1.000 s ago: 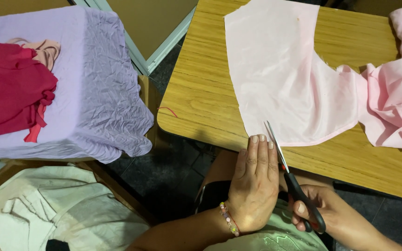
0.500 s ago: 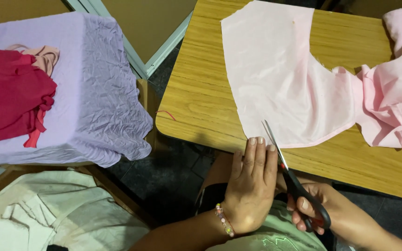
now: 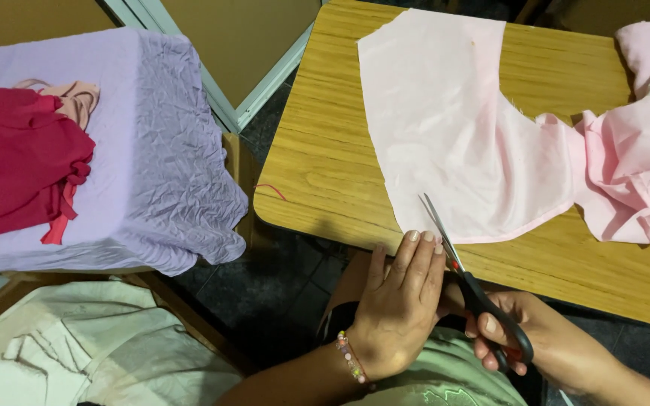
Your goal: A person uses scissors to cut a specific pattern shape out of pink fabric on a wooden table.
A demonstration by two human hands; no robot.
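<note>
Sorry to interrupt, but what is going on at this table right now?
A person is cutting pink fabric on a wooden table. The right hand holds black-handled scissors with the blades at the cloth's near edge, while the left hand lies flat beside them at the table's edge.

No packages, labels, signs or screens show anywhere here, neither on the counter nor around it.
</note>
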